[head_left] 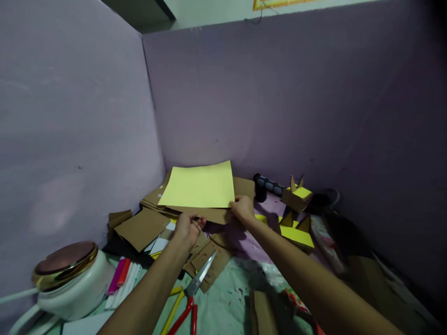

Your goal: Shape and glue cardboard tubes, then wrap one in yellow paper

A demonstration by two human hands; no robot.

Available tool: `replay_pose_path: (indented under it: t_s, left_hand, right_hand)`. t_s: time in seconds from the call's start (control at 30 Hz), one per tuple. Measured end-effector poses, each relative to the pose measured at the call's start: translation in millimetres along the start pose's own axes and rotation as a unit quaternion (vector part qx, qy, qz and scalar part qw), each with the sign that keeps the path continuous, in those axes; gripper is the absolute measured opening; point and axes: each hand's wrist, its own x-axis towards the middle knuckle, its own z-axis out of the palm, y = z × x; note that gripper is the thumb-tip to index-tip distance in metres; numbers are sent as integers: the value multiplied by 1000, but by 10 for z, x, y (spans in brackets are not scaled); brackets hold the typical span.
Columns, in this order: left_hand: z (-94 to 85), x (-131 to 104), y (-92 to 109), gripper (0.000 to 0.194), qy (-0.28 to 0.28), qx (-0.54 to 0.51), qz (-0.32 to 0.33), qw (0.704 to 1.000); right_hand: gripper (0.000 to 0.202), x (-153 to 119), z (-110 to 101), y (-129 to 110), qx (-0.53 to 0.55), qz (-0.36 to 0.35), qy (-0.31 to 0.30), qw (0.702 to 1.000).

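A sheet of yellow paper lies over a stack of brown cardboard against the back wall. My right hand is closed in a pinch on the paper's near right corner. My left hand is at the front edge of the cardboard, palm turned up, with its fingers loosely bent and apart; nothing shows in it. Below and between my forearms lie scissors with one red and one yellow handle, blades spread.
At left stands a white pot with a gold-rimmed lid, beside several markers. More cardboard pieces lie behind them. Two yellow-topped cardboard boxes with pointed flaps stand at right, near a dark patterned roll. Walls enclose the back and left.
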Motion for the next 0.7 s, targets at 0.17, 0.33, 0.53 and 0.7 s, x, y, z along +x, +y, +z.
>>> replay_pose_path:
  t_s: [0.17, 0.33, 0.53, 0.7]
  left_hand:
    - [11, -189, -71, 33, 11, 87, 36, 996]
    - [-116, -356, -60, 32, 23, 182, 124, 975]
    - [-362, -545, -111, 24, 1, 312, 263, 913]
    - [-296, -512, -147, 16, -55, 378, 350, 855]
  right_hand:
    - [30, 7, -14, 113, 11, 25, -21, 999]
    - [28, -71, -50, 131, 21, 18, -14, 1000]
    - [25, -119, -133, 76, 69, -32, 7, 997]
    - [29, -221, -43, 28, 168, -57, -49, 983]
